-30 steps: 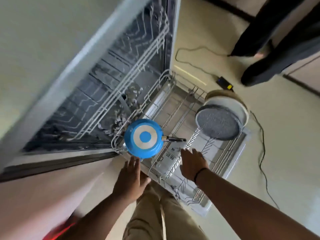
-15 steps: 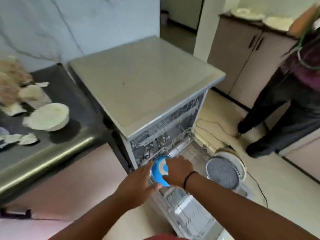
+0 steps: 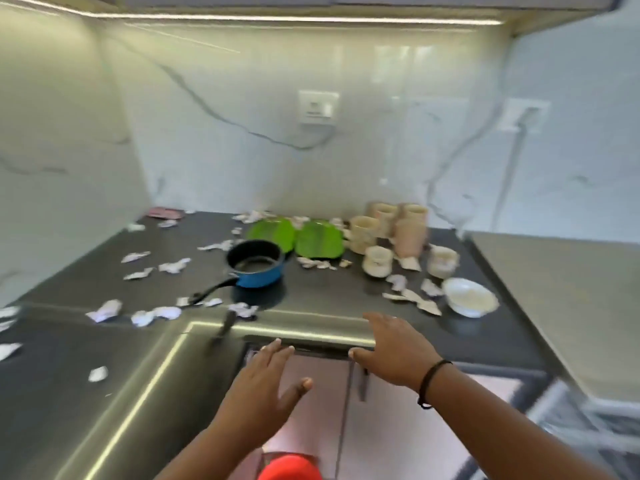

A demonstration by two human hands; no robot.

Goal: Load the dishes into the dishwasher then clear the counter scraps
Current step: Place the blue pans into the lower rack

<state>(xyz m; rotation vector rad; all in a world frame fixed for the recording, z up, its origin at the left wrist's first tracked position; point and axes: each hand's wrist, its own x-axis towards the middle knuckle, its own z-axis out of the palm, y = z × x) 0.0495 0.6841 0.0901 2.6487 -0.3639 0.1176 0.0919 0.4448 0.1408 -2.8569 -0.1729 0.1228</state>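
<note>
A blue saucepan (image 3: 258,266) with a black handle stands on the dark counter (image 3: 329,292). Behind it lie two green plates (image 3: 318,240). To their right stand several beige cups (image 3: 394,230) and a white bowl (image 3: 469,299). Torn paper scraps (image 3: 156,315) are strewn over the counter. My left hand (image 3: 263,386) and my right hand (image 3: 394,348) hover in front of the counter's front edge, fingers spread, holding nothing. The dishwasher's grey top (image 3: 568,306) shows at the right.
White marble wall with two sockets (image 3: 318,106) backs the counter. The counter turns an L-corner at the left. Cabinet doors (image 3: 322,410) sit under the counter below my hands. A red object (image 3: 291,467) shows at the bottom edge.
My view has swung up from the open dishwasher rack to the counter. Both hands have left the blue pan in the rack and now hover empty before the counter edge.
</note>
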